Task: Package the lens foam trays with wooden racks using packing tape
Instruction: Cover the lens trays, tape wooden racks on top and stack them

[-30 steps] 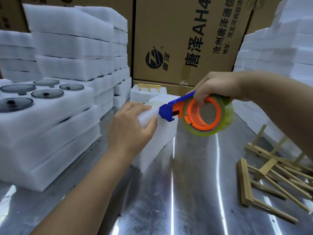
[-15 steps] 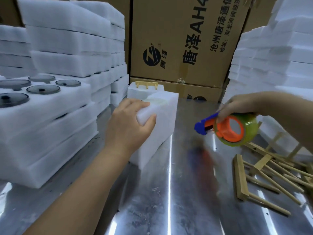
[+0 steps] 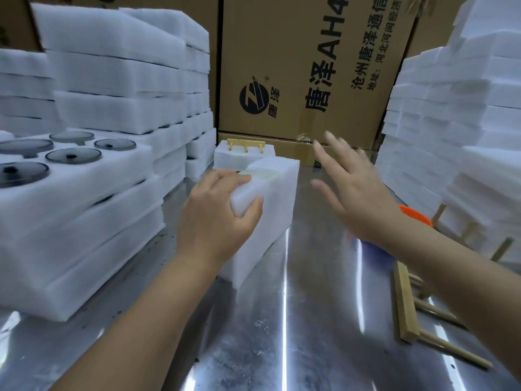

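At frame centre, the left hand (image 3: 217, 218) has its grip curled round the near corner of a soft white rectangular foam block (image 3: 270, 198), which stands on the streaky brushed-metal table (image 3: 282, 334). Just to its right the blurred right hand (image 3: 352, 190) hovers, grip wide and fingers spread. Pale wooden racks (image 3: 406, 306) lie at lower right.

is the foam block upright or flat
Upright: the foam block rests on a narrow edge on the table, left hand gripping its top corner.

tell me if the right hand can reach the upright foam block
Probably yes: the right hand is open beside the foam block, nothing between them, and the left hand holds only its near top corner.
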